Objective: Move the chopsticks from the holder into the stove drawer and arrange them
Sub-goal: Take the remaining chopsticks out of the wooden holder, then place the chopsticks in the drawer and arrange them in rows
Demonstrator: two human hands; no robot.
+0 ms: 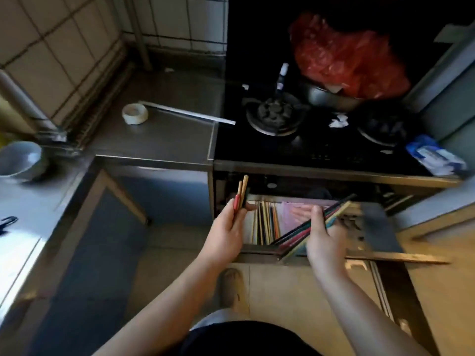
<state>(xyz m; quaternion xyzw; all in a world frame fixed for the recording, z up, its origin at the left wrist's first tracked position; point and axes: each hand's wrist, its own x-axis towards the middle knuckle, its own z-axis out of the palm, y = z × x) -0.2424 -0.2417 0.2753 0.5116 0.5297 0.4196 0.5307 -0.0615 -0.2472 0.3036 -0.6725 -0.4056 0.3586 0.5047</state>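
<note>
Step in hand: sorting chopsticks over the open stove drawer (380, 222), pairs being taken from a bundle and laid in; judged part way through.
Left hand (227, 231): clenched round a small pair (241, 192), one stick red-ended, one plain wood, tips pointing far and up; held at the near left corner of the drawer, above its rim.
Right hand (320, 233): grasping a mixed bundle (303, 235) of dark, red, green and wood-coloured sticks, slanted from near left to far right across the drawer mouth; fingers spread beneath, thumb over the top.
Arm pose: both forearms reach forward and down from the near edge, wrists level with the drawer front.
Laid chopsticks (266, 223): in the left part of the drawer, side by side, lengthwise near to far, on a pale liner.
Holder: not identifiable in view.
Next move calls for: lowering the left-hand pair parallel beside the laid row, ends aligned, then drawing another pair from the bundle.
Risk: loose sticks may slip from the slanted bundle.
</note>
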